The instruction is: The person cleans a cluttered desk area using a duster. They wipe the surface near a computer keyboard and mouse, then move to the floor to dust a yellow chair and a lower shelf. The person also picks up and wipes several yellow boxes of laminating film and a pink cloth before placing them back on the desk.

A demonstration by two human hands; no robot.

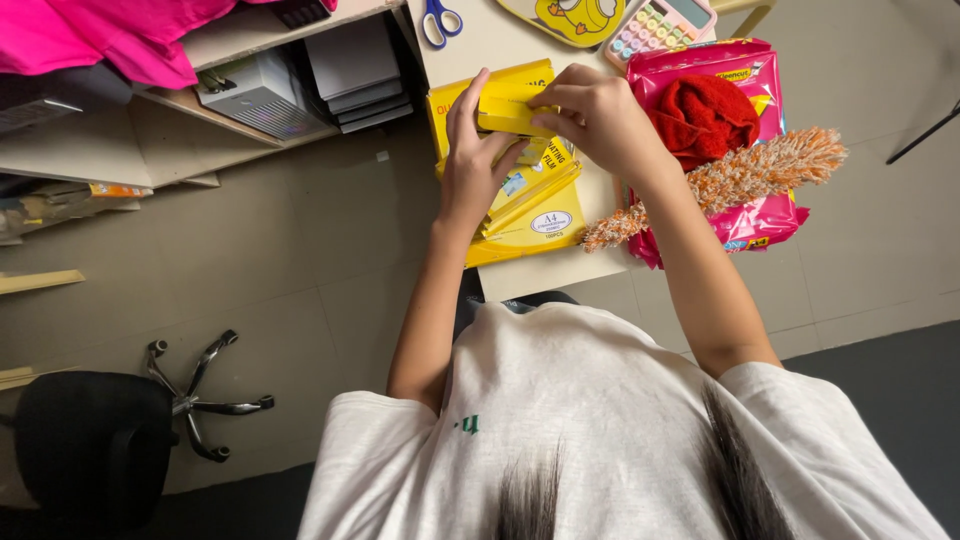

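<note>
While the small yellow box (510, 112) lies across the stack of yellow packs (530, 205) at the table's (545, 272) left edge, long axis left-right, both hands clamp it. Left hand (472, 165) pinches the left end, thumb under, fingers over the top; right hand (592, 115) curls closed on the right end. Pink bag (740, 70) with red cloth (703, 118) sits just right, scissors (438, 20) far.

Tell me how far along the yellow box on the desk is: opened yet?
Done: the yellow box lies flat on the desk, its top flap lifted. In hand: the left hand steadies the flap's near side while the right hand grips its edge. Left: nothing has come out yet; the contents stay hidden. The scissors lie untouched.
</note>
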